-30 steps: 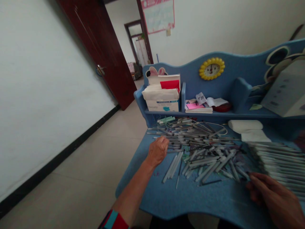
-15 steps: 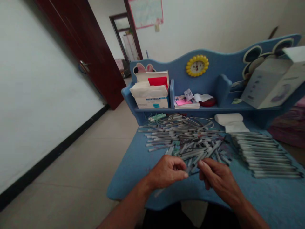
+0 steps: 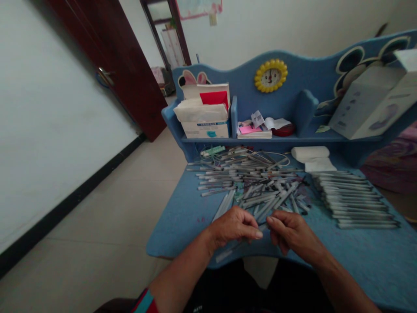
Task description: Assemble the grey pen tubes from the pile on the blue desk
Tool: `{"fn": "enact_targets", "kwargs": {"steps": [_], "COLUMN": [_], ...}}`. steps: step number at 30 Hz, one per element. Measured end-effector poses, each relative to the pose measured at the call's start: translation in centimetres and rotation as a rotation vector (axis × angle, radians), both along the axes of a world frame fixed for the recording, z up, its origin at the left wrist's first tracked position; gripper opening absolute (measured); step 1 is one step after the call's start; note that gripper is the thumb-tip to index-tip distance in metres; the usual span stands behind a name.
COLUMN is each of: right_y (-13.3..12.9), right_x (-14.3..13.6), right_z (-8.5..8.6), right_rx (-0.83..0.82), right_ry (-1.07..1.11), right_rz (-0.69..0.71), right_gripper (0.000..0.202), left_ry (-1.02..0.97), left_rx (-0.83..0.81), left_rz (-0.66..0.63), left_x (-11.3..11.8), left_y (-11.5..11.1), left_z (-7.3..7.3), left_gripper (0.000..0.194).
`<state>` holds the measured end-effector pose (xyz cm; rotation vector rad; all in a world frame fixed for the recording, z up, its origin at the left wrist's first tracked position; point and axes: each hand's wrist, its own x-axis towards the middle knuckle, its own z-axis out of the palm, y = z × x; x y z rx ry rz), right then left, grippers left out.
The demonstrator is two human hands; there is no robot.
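My left hand [image 3: 237, 227] is closed around a translucent pen tube [image 3: 228, 252], whose far end sticks out below the palm toward the desk's front edge. Close to its right, my right hand [image 3: 289, 232] is pinched at the tube's other end; whether it grips the tube or a small dark part there is too small to tell. Just beyond both hands lies a loose pile of grey and clear pen tubes [image 3: 260, 191]. A neat stack of similar pens [image 3: 358, 202] rests on the right side of the blue desk [image 3: 176, 221].
A white paper roll [image 3: 309, 153] lies behind the stacked pens. The shelf [image 3: 208, 140] bears an open carton [image 3: 205, 129], papers [image 3: 254, 134] and a large white box [image 3: 365, 104]. A yellow flower-shaped clock [image 3: 270, 76] is on the backboard.
My hands have come closer together, and the tube now shows more clearly between and below them. The view has shifted, so the desk and shelf sit higher in the frame.
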<state>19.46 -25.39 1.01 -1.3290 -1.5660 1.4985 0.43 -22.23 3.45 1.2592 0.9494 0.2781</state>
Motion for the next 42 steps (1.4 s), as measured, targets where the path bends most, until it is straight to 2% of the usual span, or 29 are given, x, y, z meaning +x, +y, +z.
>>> {"fn": "enact_targets", "kwargs": {"steps": [7, 14, 19, 21, 25, 30, 35, 39, 42], "right_y": [0.1, 0.3, 0.2, 0.2, 0.4, 0.4, 0.5, 0.4, 0.4], "right_x": [0.8, 1.0, 1.1, 1.1, 1.0, 1.2, 1.2, 1.2, 1.3], "right_z": [-0.4, -0.8, -0.9, -0.9, -0.7, -0.7, -1.1, -0.9, -0.9], "right_rx": [-0.070, -0.011, -0.110, -0.120, -0.040, -0.129, -0.047, -0.111, -0.103], "right_ry": [0.241, 0.048, 0.216, 0.194, 0.081, 0.206, 0.067, 0.164, 0.130], "right_rz": [0.071, 0.012, 0.037, 0.018, -0.043, -0.027, -0.048, -0.033, -0.054], "right_gripper": [0.033, 0.046, 0.037, 0.039, 0.045, 0.037, 0.045, 0.036, 0.039], "left_ry": [-0.029, -0.077, -0.087, -0.104, -0.131, -0.149, -0.190, -0.189, -0.192], "left_rx": [-0.131, -0.147, -0.205, -0.231, -0.274, -0.321, -0.337, -0.362, -0.381], "left_rz": [0.033, 0.035, 0.049, 0.061, 0.072, 0.078, 0.095, 0.099, 0.108], "left_x": [0.2, 0.4, 0.6, 0.6, 0.7, 1.1, 1.4, 1.5, 1.5], "left_y": [0.1, 0.4, 0.5, 0.5, 0.6, 0.7, 0.6, 0.5, 0.4], "left_z": [-0.7, -0.8, -1.5, -1.9, -2.4, -2.5, -2.7, -3.0, -3.1], "left_gripper": [0.020, 0.020, 0.021, 0.022, 0.025, 0.027, 0.024, 0.022, 0.023]}}
